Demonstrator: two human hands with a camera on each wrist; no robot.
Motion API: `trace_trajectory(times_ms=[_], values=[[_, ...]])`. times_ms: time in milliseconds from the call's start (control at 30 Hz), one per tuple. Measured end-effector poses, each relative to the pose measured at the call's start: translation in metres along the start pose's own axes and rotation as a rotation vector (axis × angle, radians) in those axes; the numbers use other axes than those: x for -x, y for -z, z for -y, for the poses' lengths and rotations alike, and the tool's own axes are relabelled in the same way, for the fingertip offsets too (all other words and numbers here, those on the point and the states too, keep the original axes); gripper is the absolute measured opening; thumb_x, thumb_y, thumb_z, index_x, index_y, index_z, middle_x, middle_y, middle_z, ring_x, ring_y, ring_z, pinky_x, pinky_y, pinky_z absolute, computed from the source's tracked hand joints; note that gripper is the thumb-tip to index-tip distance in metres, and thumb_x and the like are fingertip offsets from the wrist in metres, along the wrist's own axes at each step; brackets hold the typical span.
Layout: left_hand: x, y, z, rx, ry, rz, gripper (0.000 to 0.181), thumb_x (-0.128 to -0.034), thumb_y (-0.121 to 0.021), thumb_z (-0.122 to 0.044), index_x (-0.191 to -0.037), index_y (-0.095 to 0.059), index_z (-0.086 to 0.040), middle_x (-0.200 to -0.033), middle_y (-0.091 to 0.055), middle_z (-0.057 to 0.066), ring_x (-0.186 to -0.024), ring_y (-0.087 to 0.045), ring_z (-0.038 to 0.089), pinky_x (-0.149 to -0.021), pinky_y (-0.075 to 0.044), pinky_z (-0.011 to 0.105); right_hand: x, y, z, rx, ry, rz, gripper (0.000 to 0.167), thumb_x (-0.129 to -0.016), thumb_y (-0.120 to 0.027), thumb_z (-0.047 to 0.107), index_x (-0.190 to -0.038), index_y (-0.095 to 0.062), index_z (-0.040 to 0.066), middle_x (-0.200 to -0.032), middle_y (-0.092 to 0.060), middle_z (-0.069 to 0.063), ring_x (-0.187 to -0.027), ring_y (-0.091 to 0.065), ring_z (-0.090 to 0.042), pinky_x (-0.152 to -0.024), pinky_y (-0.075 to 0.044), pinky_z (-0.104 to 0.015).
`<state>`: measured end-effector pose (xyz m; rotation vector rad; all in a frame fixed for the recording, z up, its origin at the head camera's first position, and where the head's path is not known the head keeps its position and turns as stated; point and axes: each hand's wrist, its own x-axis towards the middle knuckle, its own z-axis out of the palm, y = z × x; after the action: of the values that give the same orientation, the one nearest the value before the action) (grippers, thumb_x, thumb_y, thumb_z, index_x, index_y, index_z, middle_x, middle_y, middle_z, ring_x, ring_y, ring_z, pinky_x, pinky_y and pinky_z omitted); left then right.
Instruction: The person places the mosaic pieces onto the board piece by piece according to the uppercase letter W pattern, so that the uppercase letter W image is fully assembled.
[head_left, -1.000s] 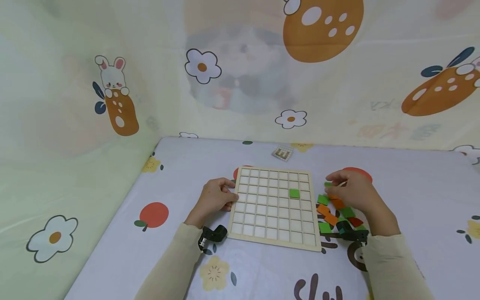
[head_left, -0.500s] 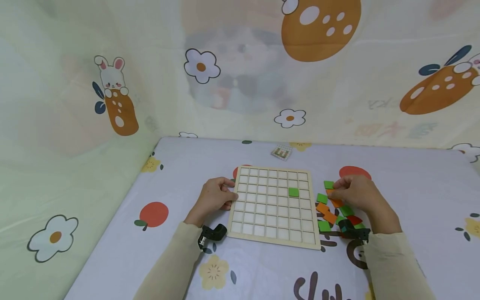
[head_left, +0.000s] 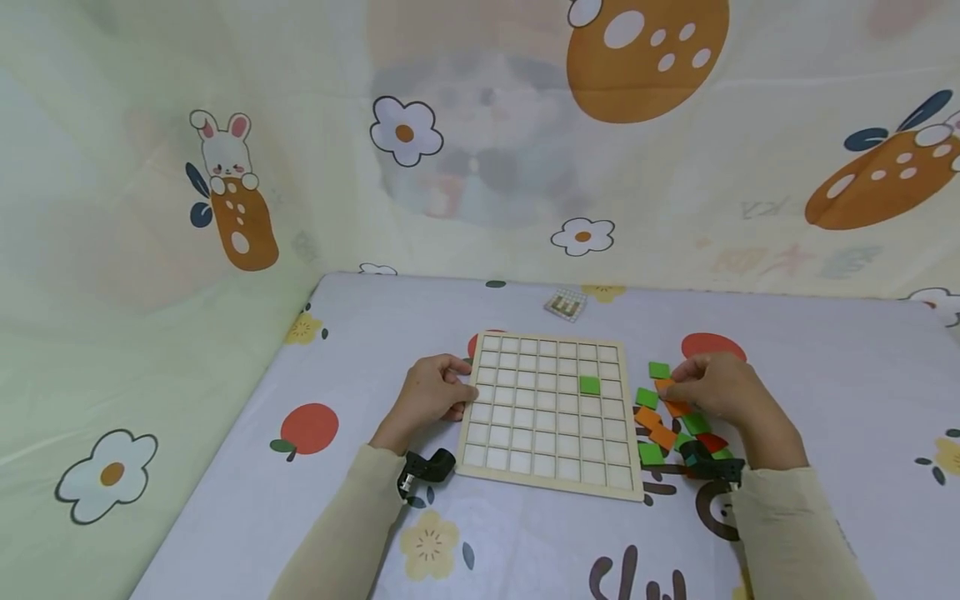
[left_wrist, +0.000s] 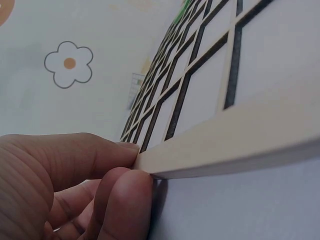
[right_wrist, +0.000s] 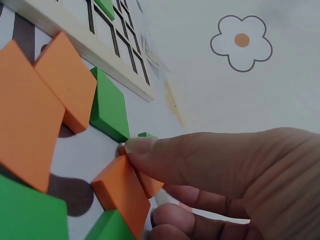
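Clerk: With twelve at the far edge of the tablecloth [head_left: 847, 375], where is the upper orange tile [head_left: 662, 384]?

Inspector: On the cloth, at the nine o'clock side of the right hand's [head_left: 723, 393] fingertips. That hand is the nearer one.

Clerk: Its long axis?

Inspector: Not determined; the thumb covers part of it.

Clerk: State of the fingers?

Inspector: The right thumb touches the tile; the index tip is hidden at the wrist, so I cannot tell whether they pinch. The left hand [head_left: 426, 390] pinches the left edge of the wooden grid board [head_left: 547, 481].

Clerk: Edges and room?

Inspector: The board's right edge lies at nine o'clock from the tile, apart from it. A far green tile [head_left: 659, 370] sits just beside at twelve, a near green tile [head_left: 647, 398] at eight; a low sideways path could, in my judgement, knock the latter. Lower orange tiles [head_left: 647, 418] crowd six to seven; bare cloth opens at three, beyond the hand
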<state>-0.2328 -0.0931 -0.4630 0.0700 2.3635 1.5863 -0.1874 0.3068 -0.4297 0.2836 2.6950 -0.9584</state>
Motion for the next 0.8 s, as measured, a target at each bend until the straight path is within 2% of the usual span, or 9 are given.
trace_trajectory(times_ms=[233, 467, 800], values=[[0.0001, -0.0005, -0.0017, -0.001, 0.011, -0.002, 0.030, -0.0879, -0.079, -0.001, -0.117, -0.069, -0.001, -0.082, -0.061, 0.007, -0.052, -0.061, 0.012, -0.048, -0.055, 0.022, -0.0029, -0.0034, -0.0006, -0.095, 0.050, -0.049, 0.039, -0.091, -0.082, 0.029, -0.109, -0.069, -0.003, -0.091, -0.073, -0.008, -0.089, -0.061, -0.027, -0.069, -0.053, -0.029], [0.0012, 0.0005, -0.0014, 0.001, 0.009, 0.002, 0.030, -0.0880, -0.079, -0.001, -0.116, -0.069, -0.002, -0.081, -0.062, 0.008, -0.052, -0.061, 0.012, -0.048, -0.055, 0.022, -0.0061, -0.0075, -0.0045, -0.248, 0.110, -0.021, 0.039, -0.098, -0.074, 0.018, -0.127, -0.066, -0.007, -0.094, -0.075, -0.007, -0.078, -0.068, -0.019, -0.067, -0.062, -0.027], [0.0010, -0.0002, -0.0005, 0.009, -0.010, 0.004, 0.029, -0.0877, -0.079, 0.000, -0.115, -0.069, -0.001, -0.080, -0.062, 0.007, -0.051, -0.060, 0.011, -0.048, -0.055, 0.021, -0.0039, -0.0057, -0.0047, -0.112, 0.110, -0.024, 0.044, -0.091, -0.079, 0.015, -0.128, -0.067, -0.006, -0.104, -0.070, -0.014, -0.094, -0.063, -0.027, -0.070, -0.057, -0.025]])
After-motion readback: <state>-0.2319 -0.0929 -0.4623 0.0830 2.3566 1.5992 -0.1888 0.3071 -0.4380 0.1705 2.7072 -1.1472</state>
